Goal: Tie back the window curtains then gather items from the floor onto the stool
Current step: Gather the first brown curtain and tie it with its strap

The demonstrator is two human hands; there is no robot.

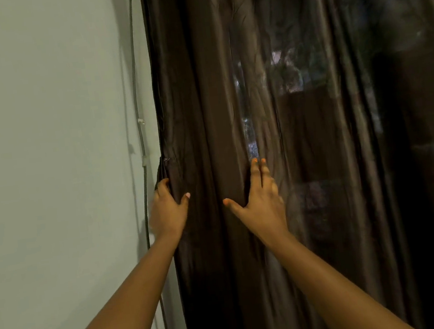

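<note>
The curtain looks light, soft and slippery, best bunched at mid-height. The left hand has its grip pinching the edge; the right hand lies spread on the folds.

Single wide-angle view from the person's head, facing forward at the curtain, close enough that the left hand and right hand touch it, with both forearms entering from the lower edge and the wall filling the left third.
</note>
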